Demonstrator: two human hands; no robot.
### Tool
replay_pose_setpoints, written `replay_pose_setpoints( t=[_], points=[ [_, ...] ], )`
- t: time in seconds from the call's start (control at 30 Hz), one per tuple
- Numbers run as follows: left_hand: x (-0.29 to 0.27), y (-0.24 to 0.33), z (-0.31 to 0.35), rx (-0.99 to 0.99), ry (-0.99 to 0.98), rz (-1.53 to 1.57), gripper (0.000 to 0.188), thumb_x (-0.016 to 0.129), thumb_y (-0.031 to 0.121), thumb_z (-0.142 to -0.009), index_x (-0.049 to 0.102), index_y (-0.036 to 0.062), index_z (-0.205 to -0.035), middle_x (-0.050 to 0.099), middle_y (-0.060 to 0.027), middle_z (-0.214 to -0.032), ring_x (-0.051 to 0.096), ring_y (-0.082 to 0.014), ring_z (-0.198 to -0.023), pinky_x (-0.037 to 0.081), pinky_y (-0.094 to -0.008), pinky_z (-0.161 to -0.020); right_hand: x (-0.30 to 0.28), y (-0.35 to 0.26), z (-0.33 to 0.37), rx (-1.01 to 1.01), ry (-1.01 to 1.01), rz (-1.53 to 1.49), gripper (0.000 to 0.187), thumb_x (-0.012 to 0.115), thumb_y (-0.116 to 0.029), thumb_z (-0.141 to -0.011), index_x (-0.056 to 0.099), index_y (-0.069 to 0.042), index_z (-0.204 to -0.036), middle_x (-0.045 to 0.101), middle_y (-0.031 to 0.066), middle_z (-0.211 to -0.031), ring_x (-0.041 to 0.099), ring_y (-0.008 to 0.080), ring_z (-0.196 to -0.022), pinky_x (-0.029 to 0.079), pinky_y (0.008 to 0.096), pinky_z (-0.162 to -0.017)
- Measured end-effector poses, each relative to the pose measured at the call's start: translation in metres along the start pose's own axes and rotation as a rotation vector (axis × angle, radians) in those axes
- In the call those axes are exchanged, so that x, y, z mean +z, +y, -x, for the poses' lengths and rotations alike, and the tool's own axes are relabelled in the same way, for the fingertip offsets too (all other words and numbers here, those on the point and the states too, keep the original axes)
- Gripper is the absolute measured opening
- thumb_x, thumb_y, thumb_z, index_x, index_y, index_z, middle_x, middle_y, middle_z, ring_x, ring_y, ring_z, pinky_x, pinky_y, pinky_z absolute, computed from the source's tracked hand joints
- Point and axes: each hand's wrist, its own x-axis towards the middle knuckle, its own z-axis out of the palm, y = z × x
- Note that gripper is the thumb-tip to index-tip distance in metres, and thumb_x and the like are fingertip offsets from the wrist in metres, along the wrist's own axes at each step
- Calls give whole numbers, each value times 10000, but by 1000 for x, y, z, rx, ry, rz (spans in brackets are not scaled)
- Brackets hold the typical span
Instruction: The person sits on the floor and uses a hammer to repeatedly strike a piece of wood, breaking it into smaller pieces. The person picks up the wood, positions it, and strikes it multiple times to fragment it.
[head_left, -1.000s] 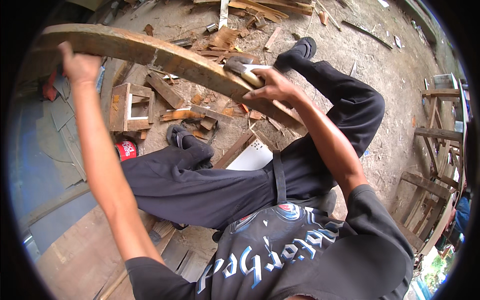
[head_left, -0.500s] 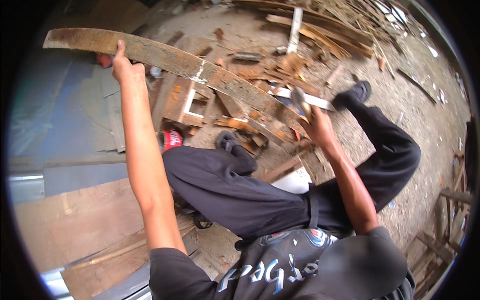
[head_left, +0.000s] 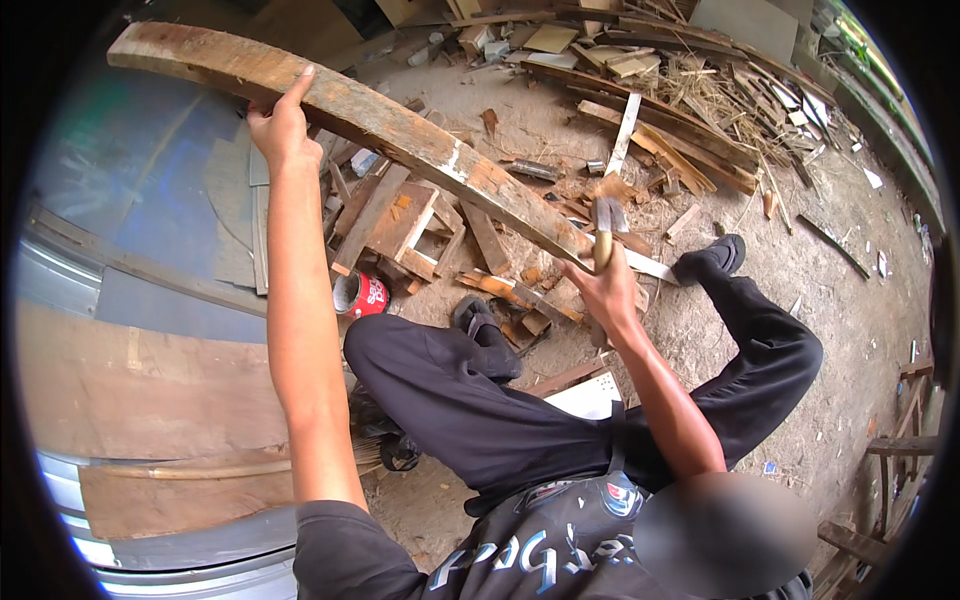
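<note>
A long, rough wooden plank (head_left: 400,130) slants across in front of me, from the upper left down to the centre. Its face is weathered and carries a white smear. My left hand (head_left: 285,128) is closed around it towards the far end, with the thumb lying on the face. At the near end, my right hand (head_left: 608,292) grips a hammer (head_left: 603,245) with a yellowish handle and grey metal head pointing away from me. The plank's near end meets that same hand; whether the fingers also clasp it is partly hidden.
Broken wood, including a small box-like frame (head_left: 405,225), litters the dirt floor beyond my legs. A red can (head_left: 362,295) stands by my left knee. Long boards and sticks (head_left: 690,130) are heaped at the far right. Plywood sheets (head_left: 150,390) lie on the left.
The plank has turned to show more of its face and edge, and its far end has risen in view. My left hand has moved slightly right along with it; the hammer stays in my right.
</note>
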Motion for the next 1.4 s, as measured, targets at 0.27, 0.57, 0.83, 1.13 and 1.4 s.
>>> replay_pose_setpoints(
  t=[0.27,0.57,0.83,1.13,1.4],
  points=[
    [3,13,18,145,-161,15,737,857,145,-790,411,-72,-1335,568,-196,-1264,554,-298,-1227,439,-456,-1062,7,-53,-20,-277,46,-69,572,766,-412,-893,553,60,-1136,674,165,-925,641,214,-764,529,376,-644],
    [7,3,28,-57,-312,412,500,618,385,-970,499,-19,-1240,637,-214,-1120,632,-335,-1085,552,-524,-945,-74,-85,19,-12,-401,-171,493,524,-145,-1011,436,18,-1468,697,110,-1051,583,110,-640,512,284,-519],
    [46,22,45,-41,-349,423,456,689,339,-927,565,-27,-1169,663,-195,-1024,663,-320,-940,572,-495,-885,-106,-124,-52,-148,-971,387,248,557,-147,-960,676,32,-1083,697,142,-986,681,167,-757,588,347,-591],
    [125,74,110,147,-341,453,425,809,240,-841,662,-19,-1145,699,-101,-1024,671,-208,-883,533,-354,-809,-156,-195,-58,444,-1047,372,274,559,-213,-987,652,42,-950,688,111,-883,593,129,-620,496,270,-471],
    [150,93,136,307,-537,598,383,757,206,-894,666,-9,-1197,679,-65,-1119,634,-153,-962,487,-290,-869,-188,-202,-33,575,-983,397,256,612,-215,-979,665,19,-1070,694,74,-947,581,95,-662,491,265,-492]
  ],
)
